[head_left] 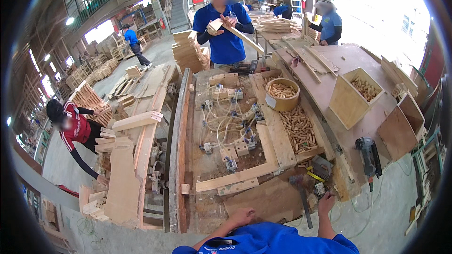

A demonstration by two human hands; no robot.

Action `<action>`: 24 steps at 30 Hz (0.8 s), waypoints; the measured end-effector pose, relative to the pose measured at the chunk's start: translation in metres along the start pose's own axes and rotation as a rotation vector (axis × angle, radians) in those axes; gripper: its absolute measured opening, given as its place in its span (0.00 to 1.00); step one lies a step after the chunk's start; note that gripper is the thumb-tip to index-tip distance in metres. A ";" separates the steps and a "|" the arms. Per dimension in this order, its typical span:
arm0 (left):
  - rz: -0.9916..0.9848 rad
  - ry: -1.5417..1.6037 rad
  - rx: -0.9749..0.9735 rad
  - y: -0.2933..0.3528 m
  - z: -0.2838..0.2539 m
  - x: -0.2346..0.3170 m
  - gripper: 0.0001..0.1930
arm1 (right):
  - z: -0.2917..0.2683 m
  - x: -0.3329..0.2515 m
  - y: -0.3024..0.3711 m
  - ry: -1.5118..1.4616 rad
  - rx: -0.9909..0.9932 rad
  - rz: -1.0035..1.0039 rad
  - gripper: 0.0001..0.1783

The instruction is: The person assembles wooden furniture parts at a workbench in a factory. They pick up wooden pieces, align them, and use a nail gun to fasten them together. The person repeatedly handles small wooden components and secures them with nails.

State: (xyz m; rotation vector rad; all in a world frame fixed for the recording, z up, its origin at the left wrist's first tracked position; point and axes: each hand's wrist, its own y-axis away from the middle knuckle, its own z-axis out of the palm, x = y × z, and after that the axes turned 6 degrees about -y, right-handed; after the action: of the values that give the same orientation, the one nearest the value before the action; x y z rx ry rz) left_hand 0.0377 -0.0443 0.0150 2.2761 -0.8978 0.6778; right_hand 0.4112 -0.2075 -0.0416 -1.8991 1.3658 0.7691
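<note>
My left hand (242,216) rests low over the brown cardboard sheet (273,201) at the near edge of the workbench, its fingers loosely bent and nothing seen in them. My right hand (326,203) is closed at a small pale air valve (319,188) on the near right corner. Between my hands lies a hammer (301,195), its handle over the bench edge. Ahead, two wooden strips meet in a corner: a long strip (238,177) and a shorter upright strip (267,145). Beside them is a jig with clear air hoses and clamps (230,124).
Wooden dowels (299,129) fill a trough, with a round tub (281,95) above it. A nail gun (368,157) and a dowel box (355,96) stand right. Facing me, a person (222,33) holds wooden pieces; another person (77,127) works left. A long beam (179,160) borders the jig.
</note>
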 end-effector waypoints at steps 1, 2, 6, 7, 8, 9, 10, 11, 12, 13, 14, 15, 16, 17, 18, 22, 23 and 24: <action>-0.041 0.016 0.010 0.000 0.000 -0.002 0.22 | 0.002 -0.001 0.001 0.001 0.014 0.010 0.17; -0.081 0.035 0.014 0.000 -0.002 -0.003 0.22 | 0.004 -0.001 0.002 0.008 0.030 0.021 0.17; -0.054 -0.076 0.040 -0.001 -0.017 -0.006 0.21 | 0.002 0.004 -0.001 0.039 0.072 0.009 0.18; -0.061 -0.087 0.033 0.001 -0.020 -0.007 0.21 | 0.001 0.004 -0.001 0.053 0.040 0.034 0.18; -0.066 -0.098 0.025 0.003 -0.021 -0.008 0.21 | 0.001 0.004 -0.001 0.067 0.009 0.058 0.18; -0.053 -0.130 0.017 0.004 -0.021 -0.009 0.21 | 0.001 0.003 0.001 0.058 0.018 0.053 0.19; -0.039 -0.163 0.008 0.005 -0.022 -0.010 0.20 | 0.002 0.002 0.003 0.048 0.026 0.048 0.19; -0.023 -0.194 0.001 0.005 -0.023 -0.010 0.20 | 0.003 0.000 0.005 0.040 0.036 0.043 0.19; -0.031 -0.177 0.001 0.006 -0.021 -0.012 0.20 | 0.003 -0.002 0.005 0.029 0.027 0.042 0.20; -0.040 -0.160 0.001 0.008 -0.018 -0.014 0.20 | 0.004 -0.005 0.005 0.019 0.018 0.041 0.20; -0.040 -0.144 -0.001 0.006 -0.016 -0.014 0.20 | 0.003 -0.004 0.004 0.011 0.017 0.043 0.20; -0.040 -0.152 0.001 0.005 -0.014 -0.015 0.19 | 0.002 -0.004 0.004 0.025 0.016 0.051 0.20; -0.043 -0.161 0.003 0.005 -0.012 -0.015 0.19 | 0.002 -0.004 0.005 0.038 0.014 0.059 0.19; -0.042 -0.162 0.010 0.003 -0.010 -0.014 0.19 | 0.002 -0.003 0.003 0.055 0.014 0.059 0.18; -0.023 -0.183 0.013 0.001 -0.009 -0.013 0.20 | 0.002 -0.001 0.001 0.047 0.024 0.051 0.18; -0.031 -0.237 -0.027 -0.004 -0.010 -0.011 0.21 | 0.006 0.004 -0.001 -0.006 -0.012 0.069 0.15; -0.051 -0.242 -0.054 -0.004 -0.012 -0.009 0.22 | 0.007 0.004 -0.001 -0.023 -0.037 0.089 0.15; -0.042 -0.234 -0.048 -0.005 -0.012 -0.007 0.21 | 0.006 0.009 -0.002 -0.012 -0.005 0.061 0.15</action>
State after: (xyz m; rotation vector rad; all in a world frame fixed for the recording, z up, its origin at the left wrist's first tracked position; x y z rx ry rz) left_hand 0.0344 -0.0303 0.0172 2.3568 -0.9590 0.3714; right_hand 0.4153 -0.2073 -0.0517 -1.8607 1.4215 0.8128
